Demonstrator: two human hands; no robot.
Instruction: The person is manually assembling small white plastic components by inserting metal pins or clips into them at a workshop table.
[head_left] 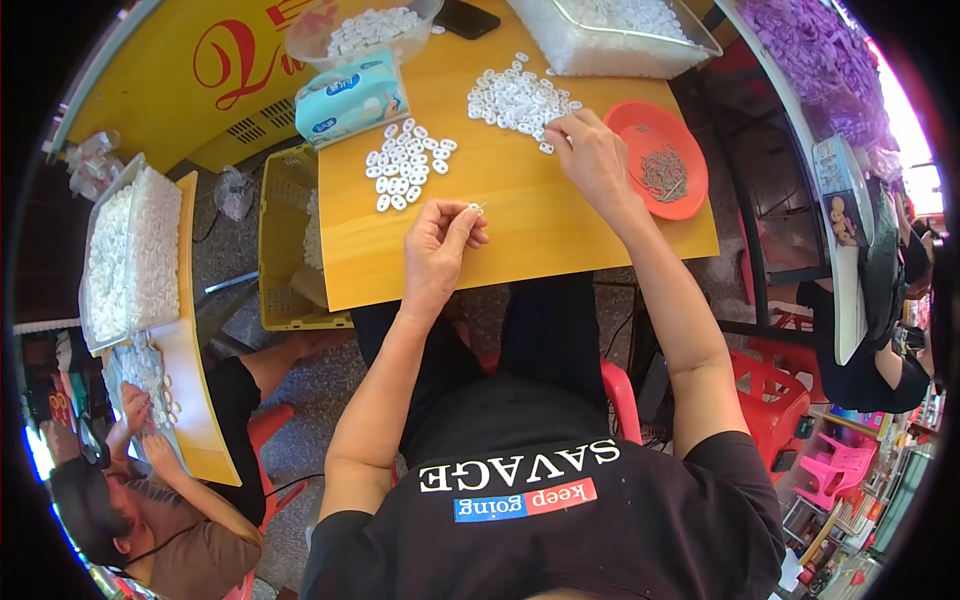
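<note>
My left hand (440, 250) is closed over the table's middle, thumb and forefinger pinching a small white piece (476, 209) with a thin pin-like tip sticking out. Most of that piece is hidden by the fingers. My right hand (592, 160) reaches to the right edge of a pile of white oval two-hole pieces (515, 100). Its fingers are bent together, and what they hold, if anything, is hidden. Beside this hand is an orange-red bowl (690, 200) containing many small metal pins (662, 172). A smaller group of the same oval pieces (400, 170) lies left, beyond my left hand.
On the yellow table (380, 270) stand a light-blue tissue pack (350, 98), a clear bowl of white pieces (372, 32), a dark phone (467, 18) and a large clear bin (620, 45). A yellow crate (285, 240) is left; another person (160, 500) works at a side table.
</note>
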